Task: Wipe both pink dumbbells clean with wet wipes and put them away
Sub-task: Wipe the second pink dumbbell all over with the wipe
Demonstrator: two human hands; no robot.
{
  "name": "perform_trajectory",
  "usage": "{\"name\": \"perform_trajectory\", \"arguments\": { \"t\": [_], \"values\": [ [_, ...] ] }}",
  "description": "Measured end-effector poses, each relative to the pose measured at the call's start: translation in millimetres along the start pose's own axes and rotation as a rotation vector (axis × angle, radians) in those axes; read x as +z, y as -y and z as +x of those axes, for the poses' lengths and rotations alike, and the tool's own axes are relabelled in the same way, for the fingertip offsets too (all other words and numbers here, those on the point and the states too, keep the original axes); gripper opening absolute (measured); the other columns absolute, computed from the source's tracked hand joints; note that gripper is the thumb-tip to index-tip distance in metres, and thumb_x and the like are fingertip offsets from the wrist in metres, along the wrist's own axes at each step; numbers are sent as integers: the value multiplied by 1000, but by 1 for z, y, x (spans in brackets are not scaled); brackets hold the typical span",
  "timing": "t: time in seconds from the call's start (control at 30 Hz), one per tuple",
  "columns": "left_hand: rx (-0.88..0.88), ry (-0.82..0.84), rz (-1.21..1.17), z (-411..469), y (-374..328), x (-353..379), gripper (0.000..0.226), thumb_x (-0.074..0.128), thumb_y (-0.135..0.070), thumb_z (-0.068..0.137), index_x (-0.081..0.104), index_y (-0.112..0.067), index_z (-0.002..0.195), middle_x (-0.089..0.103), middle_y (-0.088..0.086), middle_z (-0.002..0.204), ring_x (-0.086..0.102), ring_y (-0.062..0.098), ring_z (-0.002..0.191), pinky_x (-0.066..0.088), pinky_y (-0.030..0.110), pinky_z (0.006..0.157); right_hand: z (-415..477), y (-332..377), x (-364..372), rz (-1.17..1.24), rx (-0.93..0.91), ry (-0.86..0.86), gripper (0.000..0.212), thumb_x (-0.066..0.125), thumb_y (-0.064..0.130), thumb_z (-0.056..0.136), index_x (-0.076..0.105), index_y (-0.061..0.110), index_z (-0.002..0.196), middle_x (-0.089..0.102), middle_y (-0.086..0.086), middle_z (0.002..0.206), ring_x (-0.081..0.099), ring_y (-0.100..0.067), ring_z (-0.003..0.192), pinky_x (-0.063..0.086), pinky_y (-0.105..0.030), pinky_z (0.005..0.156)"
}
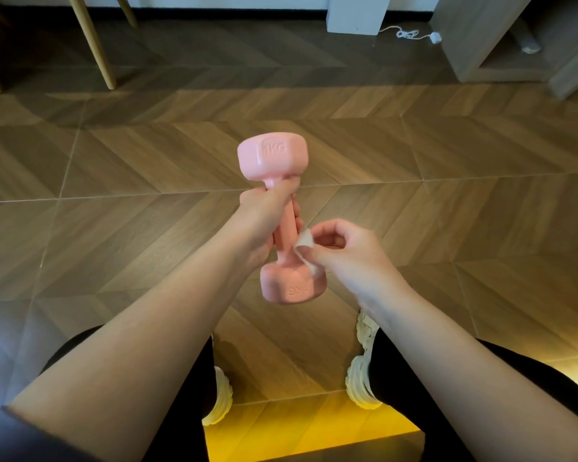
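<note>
A pink dumbbell (274,161) marked 1KG is held upright in the air in front of me, above the floor. My left hand (264,221) grips its handle just under the upper head. My right hand (344,251) pinches a small folded white wet wipe (304,243) against the lower part of the handle, next to the lower head. Only one dumbbell is in view.
Wooden herringbone floor (447,161) stretches ahead. Yellow chair legs (94,45) stand at the far left, a white post (357,15) with a white cable (411,34) at the back, a grey wooden shelf unit (501,45) at the far right. My knees and white shoes (361,378) are below.
</note>
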State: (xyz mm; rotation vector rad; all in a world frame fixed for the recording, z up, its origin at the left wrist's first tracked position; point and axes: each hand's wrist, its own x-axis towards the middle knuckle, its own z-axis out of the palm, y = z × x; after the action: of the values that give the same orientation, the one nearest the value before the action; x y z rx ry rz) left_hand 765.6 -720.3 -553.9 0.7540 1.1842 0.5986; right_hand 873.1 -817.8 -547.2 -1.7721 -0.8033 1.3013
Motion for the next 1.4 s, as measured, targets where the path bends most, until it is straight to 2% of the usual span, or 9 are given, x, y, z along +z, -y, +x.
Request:
{"name": "perform_trajectory", "arguments": {
  "t": [0.2, 0.43, 0.6, 0.7, 0.83, 1.0, 1.17, 1.23, 1.4],
  "values": [
    [-46, 54, -41, 1, 2, 5, 99, 69, -37, 67, 27, 7, 145, 55, 10, 74, 62, 23, 54, 52, 28, 51, 3, 1, -1, -118, 170, 116, 30, 83, 42, 73, 75, 20, 92, 76, 5, 90, 67, -10, 87, 45, -23, 75],
    [-44, 218, 132, -2, 0, -3, 47, 57, -30, 93, 55, 4, 124, 70, 17, 112, 69, 23, 100, 56, 35, 84, 7, -7, -1, 98, 168, 148, 10, 81, 29, 78, 78, 20, 81, 77, 1, 88, 71, -14, 90, 49, -33, 92],
    [-47, 249, 320, -7, -1, -19, 40, 56, -59, 84, 63, -22, 98, 63, -6, 83, 58, 6, 62, 38, 29, 69, 14, 0, -1, 397, 159, 73, 33, 80, 29, 63, 77, 11, 91, 75, -6, 96, 66, -19, 92, 48, -39, 97],
    [-117, 352, 237, -16, 5, -23, 39, 58, -70, 72, 59, -32, 82, 57, -4, 80, 56, 13, 69, 43, 33, 68, 16, 8, -7, 505, 88, 15, 26, 78, 26, 68, 76, 13, 91, 75, -3, 93, 65, -14, 88, 47, -28, 84],
    [-150, 454, 70, -29, 11, -15, 50, 67, -61, 71, 69, -28, 108, 70, 10, 112, 70, 26, 102, 59, 45, 80, 16, 17, -10, 503, 21, -45, 7, 70, 19, 88, 75, 17, 92, 75, 0, 92, 66, -9, 85, 47, -22, 81],
    [48, 307, 26, -27, 12, 0, 40, 67, -37, 76, 63, -10, 106, 62, 13, 97, 69, 12, 74, 55, 26, 59, 20, 21, -9, 535, 45, -29, 7, 68, 19, 89, 74, 17, 93, 74, 2, 90, 65, -7, 82, 50, -22, 79],
    [337, 94, 417, -20, 25, -3, 68, 78, -53, 53, 57, -19, 109, 53, 16, 122, 64, 10, 86, 48, 20, 59, 21, 19, -8, 464, 100, -59, 8, 69, 24, 89, 73, 20, 94, 73, 8, 89, 63, -1, 78, 47, -11, 63],
    [377, 45, 483, -18, 23, -6, 72, 76, -58, 48, 52, -28, 110, 50, 11, 127, 62, 10, 98, 48, 20, 64, 22, 18, -8, 486, 90, -72, 8, 71, 24, 88, 74, 20, 94, 75, 8, 91, 65, -4, 85, 49, -16, 75],
    [60, 501, 114, -18, 6, -13, 82, 80, -61, 64, 62, -10, 126, 52, 33, 129, 68, 27, 91, 58, 32, 69, 21, 19, -15, 625, 17, 58, 26, 72, 29, 71, 78, 14, 92, 75, -2, 95, 66, -14, 90, 50, -29, 81]
  ]
}}
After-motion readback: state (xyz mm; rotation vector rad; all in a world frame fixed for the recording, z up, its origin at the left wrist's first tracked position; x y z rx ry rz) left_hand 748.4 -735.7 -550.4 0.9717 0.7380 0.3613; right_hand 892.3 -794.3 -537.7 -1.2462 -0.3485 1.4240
